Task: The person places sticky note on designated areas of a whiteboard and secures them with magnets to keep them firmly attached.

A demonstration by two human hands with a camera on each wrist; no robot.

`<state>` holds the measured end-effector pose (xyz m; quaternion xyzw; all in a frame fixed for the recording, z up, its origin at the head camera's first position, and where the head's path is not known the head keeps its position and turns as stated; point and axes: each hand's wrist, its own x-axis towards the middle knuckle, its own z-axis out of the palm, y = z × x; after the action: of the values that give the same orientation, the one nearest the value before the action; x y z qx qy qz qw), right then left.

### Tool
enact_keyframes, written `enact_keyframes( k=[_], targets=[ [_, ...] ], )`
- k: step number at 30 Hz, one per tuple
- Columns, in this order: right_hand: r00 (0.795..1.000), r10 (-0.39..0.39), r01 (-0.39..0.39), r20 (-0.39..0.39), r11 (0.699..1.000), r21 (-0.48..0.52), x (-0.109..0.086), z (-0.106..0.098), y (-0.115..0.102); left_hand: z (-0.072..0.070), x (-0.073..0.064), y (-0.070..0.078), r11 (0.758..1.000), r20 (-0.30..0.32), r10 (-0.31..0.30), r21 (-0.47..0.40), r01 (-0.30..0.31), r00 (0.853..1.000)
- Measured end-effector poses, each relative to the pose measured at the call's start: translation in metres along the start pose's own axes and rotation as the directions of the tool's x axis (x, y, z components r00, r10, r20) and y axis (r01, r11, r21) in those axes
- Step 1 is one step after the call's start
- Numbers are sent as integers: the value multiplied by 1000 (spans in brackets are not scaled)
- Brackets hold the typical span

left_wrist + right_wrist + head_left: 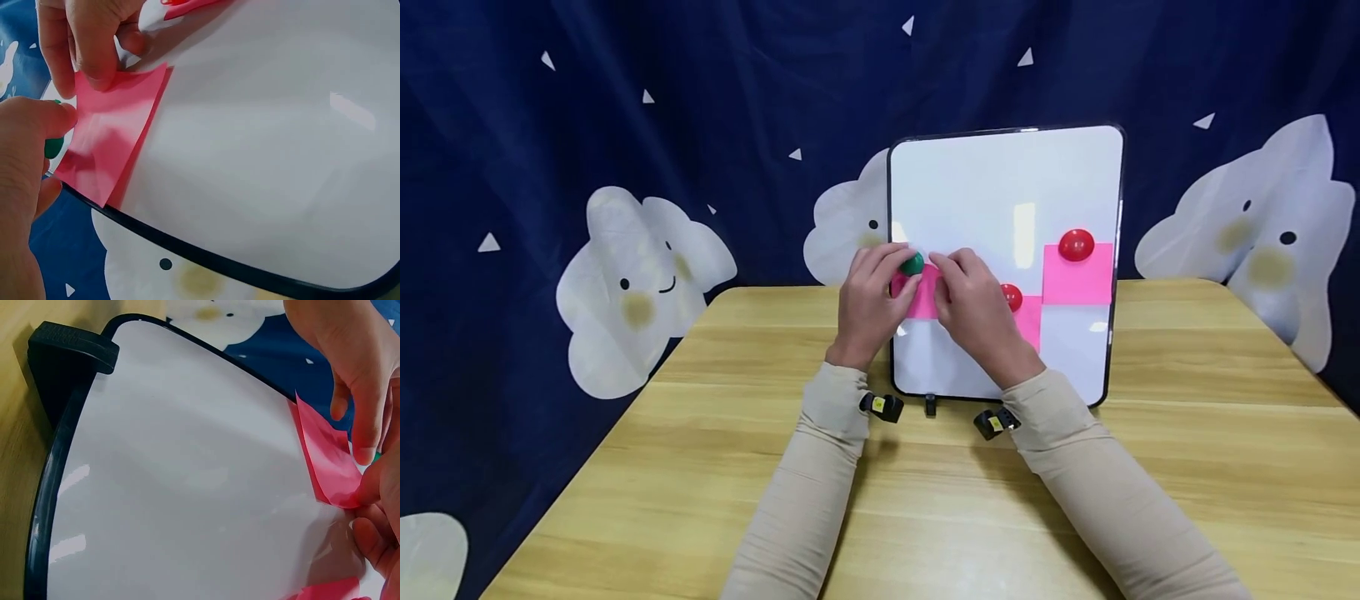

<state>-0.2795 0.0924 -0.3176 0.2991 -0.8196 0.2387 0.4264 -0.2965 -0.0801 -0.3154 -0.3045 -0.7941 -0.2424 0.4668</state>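
My left hand is at the board's left side, with a round green magnet pinched between thumb and fingers. The magnet sits at the top edge of a pink sticky note. In the left wrist view, the note bends, and its right edge stands off the board. My right hand is by that right edge, its thumb touching the paper and its index finger apart from the thumb. The left hand's fingers partly cover the magnet.
A white board with a black rim stands on the wooden table, supported by a black foot. Two more pink notes carry red magnets: one note at the right, another partly behind my right hand. A dark blue cloud-patterned curtain hangs behind.
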Motion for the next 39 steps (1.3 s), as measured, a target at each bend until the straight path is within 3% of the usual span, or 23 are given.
enact_keyframes(
  k=[22,31,39],
  targets=[
    [998,67,-67,-11,998,19,1,1,-2,8,-2,4,998,37,-2,57,0,999],
    [996,86,-86,-10,996,15,0,2,-3,9,-2,6,996,20,-5,86,3,1000],
    [996,93,-93,-10,996,18,0,0,-3,10,-2,10,991,34,-42,129,37,999]
  ],
)
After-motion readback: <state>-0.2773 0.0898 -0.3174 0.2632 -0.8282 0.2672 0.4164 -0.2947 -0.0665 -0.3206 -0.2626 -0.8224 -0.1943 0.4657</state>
